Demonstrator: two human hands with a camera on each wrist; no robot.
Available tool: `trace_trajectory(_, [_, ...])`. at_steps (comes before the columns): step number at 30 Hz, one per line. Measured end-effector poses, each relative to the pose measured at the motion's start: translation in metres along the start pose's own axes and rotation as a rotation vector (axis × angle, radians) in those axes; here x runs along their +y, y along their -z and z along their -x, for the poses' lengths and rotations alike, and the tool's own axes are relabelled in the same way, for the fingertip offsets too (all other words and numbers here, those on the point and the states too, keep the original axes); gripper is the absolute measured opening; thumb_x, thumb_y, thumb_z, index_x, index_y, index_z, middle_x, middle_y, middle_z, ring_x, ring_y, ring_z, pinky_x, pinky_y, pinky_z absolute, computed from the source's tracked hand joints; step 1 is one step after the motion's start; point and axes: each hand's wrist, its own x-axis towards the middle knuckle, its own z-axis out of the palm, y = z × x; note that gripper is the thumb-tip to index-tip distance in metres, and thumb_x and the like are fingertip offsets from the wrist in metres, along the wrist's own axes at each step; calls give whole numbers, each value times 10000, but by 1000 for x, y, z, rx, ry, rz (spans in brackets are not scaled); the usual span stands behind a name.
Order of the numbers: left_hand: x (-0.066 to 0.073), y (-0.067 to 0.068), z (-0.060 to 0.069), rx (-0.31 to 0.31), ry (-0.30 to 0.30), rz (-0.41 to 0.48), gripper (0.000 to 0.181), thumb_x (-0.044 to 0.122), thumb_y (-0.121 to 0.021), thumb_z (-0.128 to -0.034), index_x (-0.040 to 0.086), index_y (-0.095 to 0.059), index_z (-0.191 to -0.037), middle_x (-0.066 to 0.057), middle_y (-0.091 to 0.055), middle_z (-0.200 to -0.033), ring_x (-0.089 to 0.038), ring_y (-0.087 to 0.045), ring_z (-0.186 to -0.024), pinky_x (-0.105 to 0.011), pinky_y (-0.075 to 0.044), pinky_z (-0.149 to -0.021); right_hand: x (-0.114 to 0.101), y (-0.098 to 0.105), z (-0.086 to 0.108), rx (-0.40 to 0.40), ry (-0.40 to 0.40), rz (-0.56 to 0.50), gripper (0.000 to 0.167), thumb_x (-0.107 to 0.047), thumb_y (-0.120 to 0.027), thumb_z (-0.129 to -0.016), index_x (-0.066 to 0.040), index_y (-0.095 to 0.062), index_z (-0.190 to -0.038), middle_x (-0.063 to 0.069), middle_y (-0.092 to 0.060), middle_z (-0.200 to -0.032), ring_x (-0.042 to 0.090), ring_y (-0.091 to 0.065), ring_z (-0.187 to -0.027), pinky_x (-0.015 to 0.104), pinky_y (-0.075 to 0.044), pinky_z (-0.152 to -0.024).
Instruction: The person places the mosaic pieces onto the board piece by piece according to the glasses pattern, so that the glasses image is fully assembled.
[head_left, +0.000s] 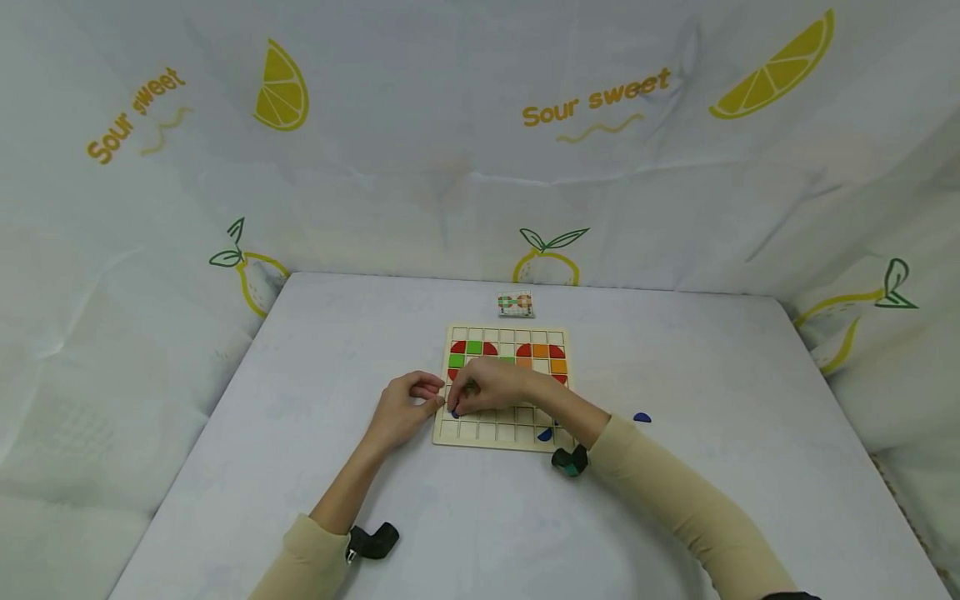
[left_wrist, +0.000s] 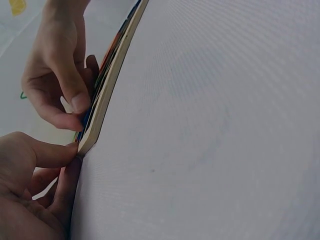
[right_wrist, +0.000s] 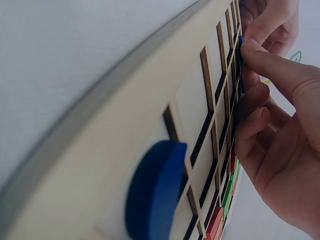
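My right hand (head_left: 487,386) reaches across the wooden grid board (head_left: 487,431), pinching a small blue piece (head_left: 455,413) at the board's left side. In the right wrist view its thumb and fingers meet around that piece, mostly hidden. My left hand (head_left: 401,410) touches the board's left edge with thumb and fingertips; the left wrist view shows them against the corner. Lying tilted on the front right cells is a blue half-round piece (head_left: 545,434), seen large in the right wrist view. Red, green and orange pieces fill several far cells, partly covered by my right hand.
Another blue half-round piece (head_left: 642,417) lies on the white table right of the board. Behind the board is a small pattern card (head_left: 515,304), perhaps a stack. Each wrist carries a black camera (head_left: 373,541). White printed cloth (head_left: 420,167) hangs behind.
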Motion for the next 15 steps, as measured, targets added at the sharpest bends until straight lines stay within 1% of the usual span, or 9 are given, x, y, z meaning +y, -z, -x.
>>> trace_trajectory(4, [2,0,0,0,-2,1,202,59,-792,-952,65,-774,-1153,-74,-772,-995,-130,-685,-927,-341,-516,-949,0,1,1,-2,20,-3,105,-123,-764,-1016,-114,-842,-1085,-14,-805,-979,38,-576,-811,184,-495,-762])
trace_trajectory(7, [2,0,0,1,-1,8,203,58,-796,-953,66,-773,-1155,-77,-773,-999,-136,-687,-929,-342,-519,-947,-1,3,5,6,20,-23,126,-127,-760,-1019,-105,-837,-1117,-8,-802,-1003,51,-586,-846,190,-499,-788])
trace_trajectory(9, [2,0,0,2,0,5,200,61,-794,-956,65,-773,-1155,-77,-771,-997,-139,-686,-929,-339,-519,-945,-1,6,9,22,14,-32,135,-142,-765,-1018,-111,-834,-1130,-17,-804,-1028,58,-597,-871,195,-507,-811])
trace_trajectory(13, [1,-1,1,5,3,-8,199,70,-793,-962,62,-773,-1159,-74,-767,-1001,-146,-681,-934,-336,-522,-939,3,11,20,61,2,-15,124,-186,-772,-1020,-151,-837,-1119,-51,-811,-1048,54,-594,-866,199,-507,-814])
trace_trajectory(15, [1,-2,1,7,5,-11,200,73,-793,-962,64,-773,-1161,-71,-766,-1002,-149,-679,-935,-333,-522,-937,6,14,27,76,-4,-13,121,-196,-770,-1022,-164,-840,-1116,-59,-815,-1046,59,-595,-838,198,-511,-792])
